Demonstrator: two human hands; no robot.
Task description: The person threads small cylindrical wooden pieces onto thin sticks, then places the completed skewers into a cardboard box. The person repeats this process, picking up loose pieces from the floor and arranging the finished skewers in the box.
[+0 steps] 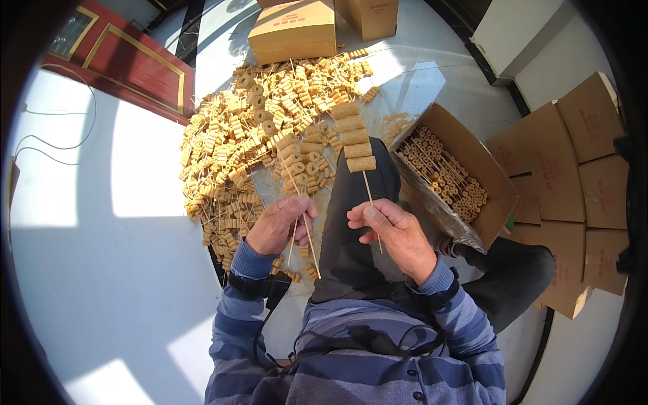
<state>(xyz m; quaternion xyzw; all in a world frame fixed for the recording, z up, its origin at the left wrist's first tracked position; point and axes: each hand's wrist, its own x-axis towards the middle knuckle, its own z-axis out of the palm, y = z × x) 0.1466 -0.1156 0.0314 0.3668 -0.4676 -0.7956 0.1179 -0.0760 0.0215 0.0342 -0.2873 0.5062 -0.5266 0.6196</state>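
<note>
My right hand [395, 233] pinches the bare stick of a skewer [354, 138], which points away from me. Several golden-brown ring-shaped rolls are threaded side by side on its far end. In my left hand [280, 219], thin wooden sticks pass between closed fingers, and the skewers [291, 162] they belong to carry similar rolls beyond it. Where those rolls overlap the pile behind, I cannot tell exactly which belong to my hand. Both hands are above my lap, apart from each other. A large heap of loose skewers [229, 135] spreads over the floor ahead and to the left.
To my right stands an open carton [496, 182] with a plastic liner, holding skewers stacked in rows. Closed cardboard boxes [553, 196] are piled against the right wall. More boxes [293, 34] stand beyond the heap. A red panelled door [128, 64] is at the far left.
</note>
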